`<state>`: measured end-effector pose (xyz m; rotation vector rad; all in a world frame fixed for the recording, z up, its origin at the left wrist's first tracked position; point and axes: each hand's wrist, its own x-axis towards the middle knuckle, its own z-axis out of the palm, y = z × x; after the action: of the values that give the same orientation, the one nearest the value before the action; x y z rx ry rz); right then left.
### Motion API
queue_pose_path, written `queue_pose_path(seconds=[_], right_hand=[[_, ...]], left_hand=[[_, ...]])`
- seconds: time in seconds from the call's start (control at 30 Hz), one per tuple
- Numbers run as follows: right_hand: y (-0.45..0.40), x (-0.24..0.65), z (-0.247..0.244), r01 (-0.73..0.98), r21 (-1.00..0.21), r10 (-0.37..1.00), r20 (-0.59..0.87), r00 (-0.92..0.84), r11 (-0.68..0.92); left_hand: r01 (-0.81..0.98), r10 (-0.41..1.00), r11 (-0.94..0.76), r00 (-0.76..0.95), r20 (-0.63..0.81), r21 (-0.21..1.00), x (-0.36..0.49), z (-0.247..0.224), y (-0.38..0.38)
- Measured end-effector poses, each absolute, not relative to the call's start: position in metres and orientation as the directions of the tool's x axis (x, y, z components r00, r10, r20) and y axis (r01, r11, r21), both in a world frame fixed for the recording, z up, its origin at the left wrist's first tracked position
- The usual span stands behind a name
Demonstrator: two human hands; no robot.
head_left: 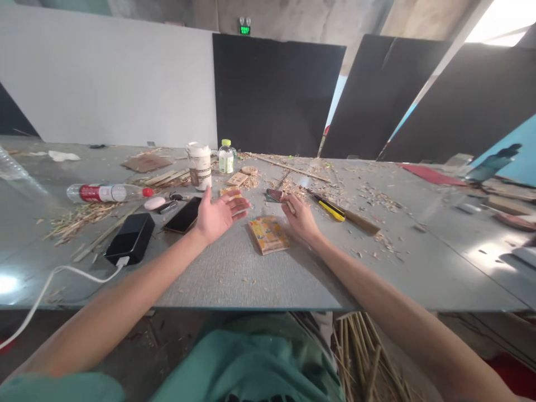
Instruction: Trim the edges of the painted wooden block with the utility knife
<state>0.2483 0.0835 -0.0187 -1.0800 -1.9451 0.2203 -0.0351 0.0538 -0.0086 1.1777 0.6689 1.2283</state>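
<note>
My left hand (220, 215) is held palm up over the table, fingers spread, with nothing in it. Beside its wrist lies a dark phone (184, 215). My right hand (299, 215) has its fingers curled in a pinch at the edge of a small dark flat piece (274, 195); its exact kind is unclear. Between the two hands, nearer to me, rests a small yellow-patterned block or packet (269, 234). Right of my right hand lie a yellow utility knife (331, 210) and a flat wooden strip (360, 221).
A paper cup (200, 167) and a green-capped bottle (226, 157) stand behind my left hand. Further left are a lying bottle (111, 193) and a black power bank (130, 239) with a white cable. Wood shavings (385, 198) litter the grey table (234, 285).
</note>
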Motion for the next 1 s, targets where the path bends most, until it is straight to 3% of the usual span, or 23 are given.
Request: queue_pose_path(seconds=[0.1, 0.33, 0.43, 0.5, 0.57, 0.63, 0.67, 0.73, 0.83, 1.0], right_hand=[[0.088, 0.252, -0.021, 0.623, -0.519, 0.77, 0.595, -0.229, 0.586], [0.093, 0.256, -0.025, 0.642, -0.519, 0.779, 0.593, -0.206, 0.565], [0.099, 0.26, -0.028, 0.662, -0.516, 0.784, 0.593, -0.182, 0.544], [0.105, 0.263, -0.029, 0.682, -0.507, 0.79, 0.587, -0.175, 0.527], [0.114, 0.265, -0.028, 0.705, -0.492, 0.8, 0.572, -0.182, 0.511], [0.123, 0.268, -0.025, 0.731, -0.473, 0.809, 0.558, -0.184, 0.492], [0.128, 0.269, -0.023, 0.744, -0.463, 0.81, 0.558, -0.177, 0.482], [0.137, 0.273, -0.021, 0.764, -0.452, 0.804, 0.577, -0.142, 0.46], [0.144, 0.282, -0.022, 0.773, -0.472, 0.784, 0.619, -0.052, 0.424], [0.146, 0.3, -0.031, 0.749, -0.52, 0.754, 0.655, 0.042, 0.41]], left_hand=[[-0.366, 0.953, -0.144, 0.197, 0.228, 0.919, -0.041, -0.002, 0.052], [-0.163, 0.961, -0.243, 0.092, 0.26, 0.956, -0.044, -0.008, 0.061], [0.117, 0.947, -0.31, -0.046, 0.317, 0.944, -0.043, -0.007, 0.064], [0.444, 0.848, -0.469, -0.016, 0.53, 0.764, -0.043, 0.002, 0.068], [0.673, 0.697, -0.617, 0.229, 0.679, 0.407, -0.041, 0.016, 0.08], [0.723, 0.64, -0.676, 0.48, 0.601, 0.143, -0.035, 0.029, 0.101], [0.721, 0.652, -0.687, 0.559, 0.513, 0.088, -0.032, 0.034, 0.114], [0.747, 0.728, -0.66, 0.61, 0.313, 0.078, -0.023, 0.036, 0.141], [0.759, 0.763, -0.645, 0.634, 0.128, 0.086, -0.013, 0.029, 0.173], [0.757, 0.755, -0.648, 0.653, -0.061, 0.088, -0.009, 0.018, 0.188]])
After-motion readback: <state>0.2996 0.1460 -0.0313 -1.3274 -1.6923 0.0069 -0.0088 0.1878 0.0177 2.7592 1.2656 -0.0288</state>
